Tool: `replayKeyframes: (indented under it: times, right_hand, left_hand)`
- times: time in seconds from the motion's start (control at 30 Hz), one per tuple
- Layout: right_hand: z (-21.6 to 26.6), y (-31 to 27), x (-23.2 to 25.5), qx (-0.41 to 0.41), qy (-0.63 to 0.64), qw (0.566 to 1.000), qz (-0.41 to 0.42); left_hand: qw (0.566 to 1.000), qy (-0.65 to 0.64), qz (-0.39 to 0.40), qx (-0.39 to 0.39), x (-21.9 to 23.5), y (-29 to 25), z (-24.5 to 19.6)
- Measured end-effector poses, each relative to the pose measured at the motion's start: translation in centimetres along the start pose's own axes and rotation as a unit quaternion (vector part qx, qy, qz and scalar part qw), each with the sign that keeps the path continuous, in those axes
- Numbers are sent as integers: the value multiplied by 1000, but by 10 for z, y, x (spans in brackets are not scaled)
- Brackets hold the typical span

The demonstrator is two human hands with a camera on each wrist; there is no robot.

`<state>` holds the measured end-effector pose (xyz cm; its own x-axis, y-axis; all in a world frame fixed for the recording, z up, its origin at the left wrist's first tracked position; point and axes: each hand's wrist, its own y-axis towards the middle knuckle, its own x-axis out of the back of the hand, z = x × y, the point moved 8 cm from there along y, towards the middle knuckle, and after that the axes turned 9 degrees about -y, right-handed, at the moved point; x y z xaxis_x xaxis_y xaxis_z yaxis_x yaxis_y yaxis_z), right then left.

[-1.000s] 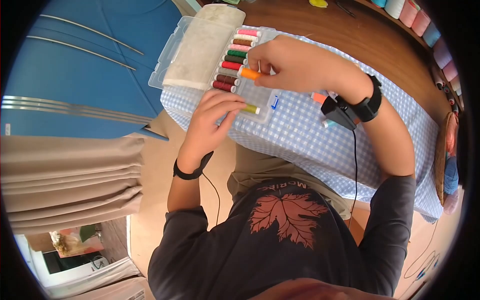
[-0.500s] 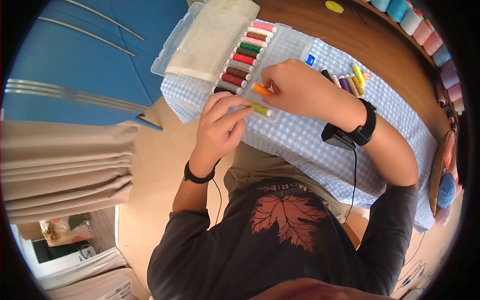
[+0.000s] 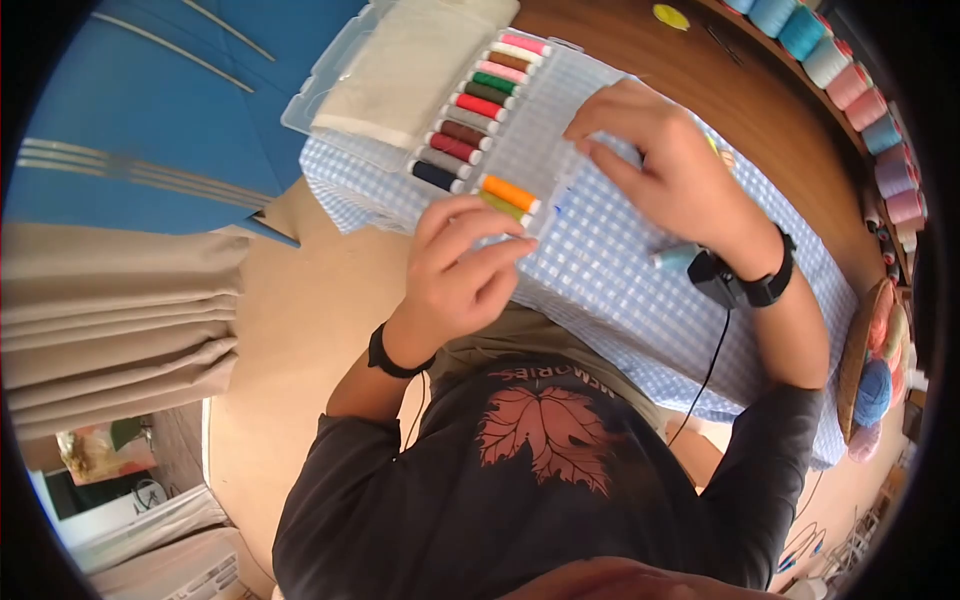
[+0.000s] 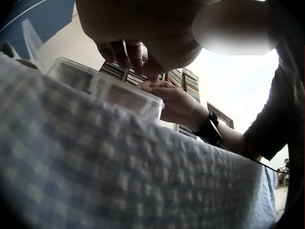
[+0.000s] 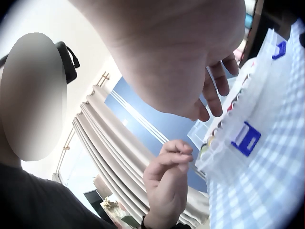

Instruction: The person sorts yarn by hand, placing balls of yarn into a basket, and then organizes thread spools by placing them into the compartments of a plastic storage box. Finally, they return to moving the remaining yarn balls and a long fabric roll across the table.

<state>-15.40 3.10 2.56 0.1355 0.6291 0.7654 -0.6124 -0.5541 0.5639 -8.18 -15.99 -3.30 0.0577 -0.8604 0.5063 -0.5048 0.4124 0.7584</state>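
Note:
A clear plastic case (image 3: pixel 548 110) lies with its lid laid back, a column of thread spools in one compartment. In the other, an orange spool (image 3: pixel 510 194) lies beside an olive spool (image 3: pixel 503 206) at the near end. The left hand (image 3: pixel 460 270) is at that near corner, fingers loosely bent over the olive spool's edge; whether they touch it I cannot tell. The right hand (image 3: pixel 670 165) hovers past the case's right edge, fingers relaxed and nothing between them. In the right wrist view the case's blue latch (image 5: pixel 246 139) shows below the right hand (image 5: pixel 190 62).
A pale cloth (image 3: pixel 410 75) covers the case's lid. On the checked tablecloth (image 3: pixel 600 250) a light blue spool (image 3: pixel 676 258) lies near the right wrist. Thread cones (image 3: pixel 803 35) line a shelf along the far right, and a basket of yarn (image 3: pixel 857 370) stands at the right.
The orange spool has gone from the right hand's pinch into the case beside the olive one. The right hand has let go and moved right; the left fingers have drawn back slightly.

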Motion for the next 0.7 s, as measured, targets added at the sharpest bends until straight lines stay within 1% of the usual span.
replayKeyframes:
  times: [0.03, 0.07, 0.1, 0.13, 0.17, 0.2, 0.23, 0.27, 0.33, 0.37, 0.43, 0.47, 0.5, 0.53, 0.57, 0.63, 0.67, 0.7]
  right_hand:
    - [-11, -1, 6, -29, -20, 999, 34]
    - [-24, -5, 10, -59, -41, 995, 67]
    - [-34, -11, 12, -51, -97, 989, 98]
    - [-37, -13, 20, -59, -103, 988, 98]
    - [-51, -19, 16, -138, -121, 962, 201]
    - [-64, -30, 14, -215, -136, 919, 301]
    - [-68, -35, 12, -249, -97, 898, 349]
    - [-72, -42, 11, -251, -99, 898, 348]
    - [-59, -42, 12, -94, -158, 944, 273]
    - [-59, -44, 10, -92, -158, 944, 273]
    - [-66, -54, -5, -162, -92, 917, 354]
    - [-64, -57, -9, -158, -90, 918, 353]
    - [-66, -61, -12, -177, -102, 915, 349]
    - [-68, -63, -14, -196, -113, 912, 343]
    - [-67, -61, -15, -194, -110, 913, 341]
    - [-68, -63, -23, -203, -114, 886, 401]
    - [-69, -62, -25, -201, -112, 888, 399]
    - [-67, -63, -28, -189, -87, 891, 402]
  left_hand:
    - [999, -22, 27, -12, -7, 5, -10]
    - [999, -32, 30, -13, -14, 13, -21]
    - [994, -79, 70, -2, -30, 21, -31]
    - [986, -124, 110, 7, -48, 27, -38]
    - [985, -131, 112, 2, -61, 30, -43]
    - [979, -146, 139, 13, -78, 32, -46]
    - [973, -159, 165, 26, -93, 32, -49]
    - [973, -161, 165, 25, -102, 35, -53]
    - [972, -110, 204, 35, -123, 37, -57]
    - [972, -110, 203, 35, -128, 37, -58]
    - [963, -46, 260, 47, -146, 32, -52]
    - [964, -42, 259, 49, -151, 32, -50]
    - [965, -33, 254, 49, -154, 32, -47]
    - [967, -23, 250, 49, -154, 32, -45]
    - [966, -19, 253, 50, -151, 32, -44]
    - [966, -52, 251, 29, -146, 34, -48]
    - [966, -49, 252, 29, -141, 36, -48]
    - [970, -86, 225, 28, -128, 40, -49]
